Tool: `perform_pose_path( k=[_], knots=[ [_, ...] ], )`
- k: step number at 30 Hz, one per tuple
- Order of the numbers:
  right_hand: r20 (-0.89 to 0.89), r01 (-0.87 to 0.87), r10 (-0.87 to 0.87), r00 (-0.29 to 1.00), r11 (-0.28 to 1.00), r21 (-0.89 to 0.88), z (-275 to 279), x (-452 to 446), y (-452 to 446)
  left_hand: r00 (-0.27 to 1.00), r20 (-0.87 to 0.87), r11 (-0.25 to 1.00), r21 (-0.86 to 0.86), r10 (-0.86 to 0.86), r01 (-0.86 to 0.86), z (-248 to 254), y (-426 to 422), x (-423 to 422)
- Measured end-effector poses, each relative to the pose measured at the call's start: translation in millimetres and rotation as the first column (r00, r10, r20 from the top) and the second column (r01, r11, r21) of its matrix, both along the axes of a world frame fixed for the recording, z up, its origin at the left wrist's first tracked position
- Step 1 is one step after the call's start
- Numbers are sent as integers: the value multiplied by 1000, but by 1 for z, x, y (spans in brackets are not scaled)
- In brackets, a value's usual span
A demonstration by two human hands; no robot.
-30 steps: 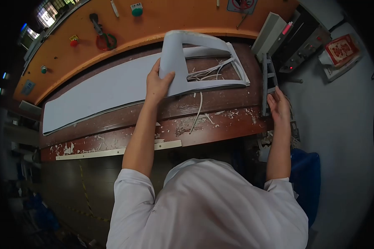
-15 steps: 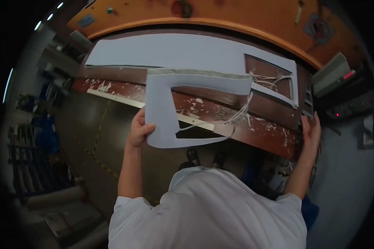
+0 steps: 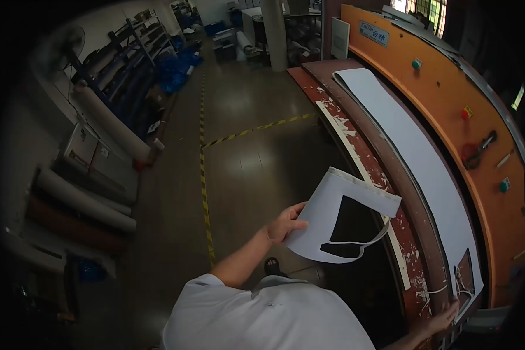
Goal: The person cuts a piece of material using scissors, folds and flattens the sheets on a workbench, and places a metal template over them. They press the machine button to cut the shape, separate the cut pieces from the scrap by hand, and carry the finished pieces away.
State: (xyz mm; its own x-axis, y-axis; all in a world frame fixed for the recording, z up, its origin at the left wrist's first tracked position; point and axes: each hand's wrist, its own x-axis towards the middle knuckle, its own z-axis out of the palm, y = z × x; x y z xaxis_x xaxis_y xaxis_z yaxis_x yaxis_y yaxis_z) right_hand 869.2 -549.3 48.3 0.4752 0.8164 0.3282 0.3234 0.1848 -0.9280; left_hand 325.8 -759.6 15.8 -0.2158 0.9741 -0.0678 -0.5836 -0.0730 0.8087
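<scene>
My left hand (image 3: pixel 287 224) is closed on the edge of a white sheet piece (image 3: pixel 316 230) with a large window cut out of it. The piece hangs in the air over the floor and the table's near edge, with thin strips trailing at its right side. A long white sheet (image 3: pixel 411 137) lies on the brown work surface, with a cut-out at its near end. Beside that end is my right hand (image 3: pixel 443 319), slightly blurred, its fingers stretched out and holding nothing; whether it touches the sheet I cannot tell. Thin white offcut strips (image 3: pixel 462 286) lie in the cut-out.
An orange machine panel (image 3: pixel 443 99) with green and red buttons runs behind the sheet; scissors (image 3: pixel 479 150) hang on it. White scraps litter the red ledge (image 3: pixel 385 175). Yellow-black tape (image 3: pixel 256 132) marks the floor. Rolls (image 3: pixel 111 122) and shelving (image 3: pixel 119 52) stand left.
The view has swung left, bringing the floor and shelving into sight. My left hand still holds the white piece, now out over the floor. My right hand stays near the sheet's cut-out end.
</scene>
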Motion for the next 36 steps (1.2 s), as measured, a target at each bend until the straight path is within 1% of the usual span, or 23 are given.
perform_pose_path(
  k=[1,2,3,4,6,7,9,10,11,13,14,17,18,20,22,24,27,28,29,31,34,35,36],
  knots=[
    [-141,-209,203,969,978,-26,10,-83,-20,999,2,999,12,45,-45,-3,-8,-15],
    [-204,-447,420,884,888,-107,-4,-142,-27,996,6,996,23,86,-86,-7,-15,-32],
    [-180,-598,573,800,785,-161,12,-216,-58,992,15,992,23,123,-123,-10,-23,-48],
    [-207,-723,693,691,666,-186,0,-270,-76,985,29,984,34,172,-173,-11,-30,-66],
    [-170,-892,890,423,377,-249,-15,-359,-107,965,67,966,27,254,-256,-15,-43,-91],
    [-120,-887,936,330,265,-378,-3,-398,-121,941,81,943,17,329,-331,-21,-48,-101],
    [64,-882,986,154,167,-441,-20,-461,-137,876,98,881,-10,472,-474,-35,-58,-120],
    [36,-863,996,86,92,-496,-12,-488,-147,857,60,859,-27,511,-511,-44,-65,-129],
    [3,-839,1000,13,13,-545,-6,-512,-154,848,81,852,-56,524,-521,-49,-69,-138],
    [-48,-843,996,-79,-92,-530,-30,-555,-160,816,129,826,-126,563,-549,-60,-82,-150],
    [-73,-837,988,-135,-153,-525,-42,-573,-161,812,143,824,-126,566,-552,-72,-85,-157],
    [-167,-678,952,-258,-302,-670,-46,-632,-159,735,142,746,-205,663,-633,-89,-85,-175],
    [-171,-687,950,-260,-306,-659,-62,-651,-157,726,72,723,-204,684,-660,-93,-86,-188],
    [-179,-707,926,-333,-371,-602,-81,-691,-152,694,-81,673,-189,715,-715,-100,-89,-222],
    [-222,-701,892,-394,-448,-555,-100,-742,-139,603,-137,571,-214,786,-793,-113,-88,-257],
    [-219,-672,865,-451,-491,-554,-110,-800,-116,515,-166,481,-209,841,-852,-134,-81,-296],
    [-189,-681,855,-483,-502,-533,-133,-880,-71,404,-444,342,-216,800,-914,-148,-70,-358],
    [-167,-701,861,-481,-492,-516,-135,-910,-52,365,-492,256,-275,790,-927,-150,-64,-377],
    [-178,-710,871,-457,-478,-517,-125,-937,-32,397,-522,241,-343,754,-908,-161,-61,-399],
    [-221,-708,890,-399,-452,-542,-104,-983,12,487,-558,194,-501,672,-843,-208,-73,-431],
    [-333,-741,904,-269,-415,-528,-108,-1045,62,606,-649,169,-607,460,-777,-308,-125,-456],
    [-360,-747,906,-224,-397,-534,-108,-1065,76,661,-565,131,-704,494,-698,-312,-132,-451],
    [-342,-743,915,-214,-379,-551,-108,-1086,92,702,-475,104,-786,530,-610,-313,-130,-454]
  ],
)
